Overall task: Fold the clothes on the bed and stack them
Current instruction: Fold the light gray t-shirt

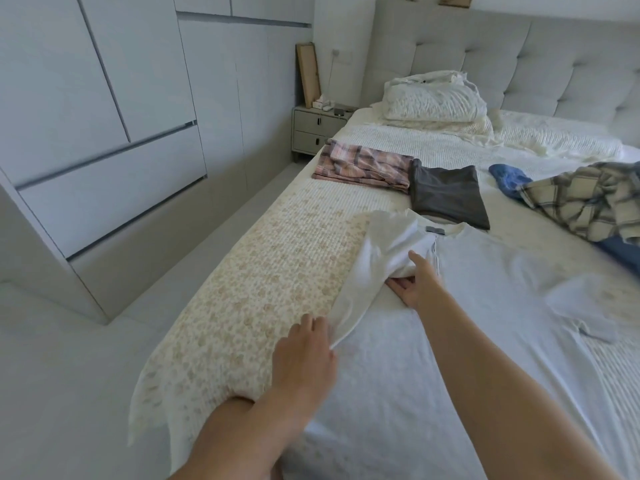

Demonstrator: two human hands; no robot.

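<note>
Your left hand (306, 344) pinches the near left edge of the pale T-shirt (485, 306), fingers pressed together on the hem; your right hand (417, 284) has gathered the left sleeve in a closed grip, with the cloth bunched over the fingers. The T-shirt lies spread across the near half of the bed (242, 289), collar pointing toward the headboard (519, 64), and its left side is lifted and partly turned inward, so I judge the first side fold to be in progress. Done so far, as far as can be seen: a pink plaid garment (363, 166) lies folded near the left edge of the bed, and a dark grey garment (446, 195) lies folded just beside it, touching it. They sit side by side, not stacked. Left to do: the loose checked shirt (581, 202) heaped at the right, a blue item (509, 178) next to it, and another blue piece (623, 252) at the right edge, partly out of frame. Estimate: under half complete, stacking not yet begun. Surface: soft, a quilted floral coverlet, likely to give under pressure. Rumpled pillows (436, 98) rest against the tufted headboard. Room: grey wardrobe fronts (104, 116) along the left, a small bedside cabinet (317, 128) in the corner, pale floor.
</note>
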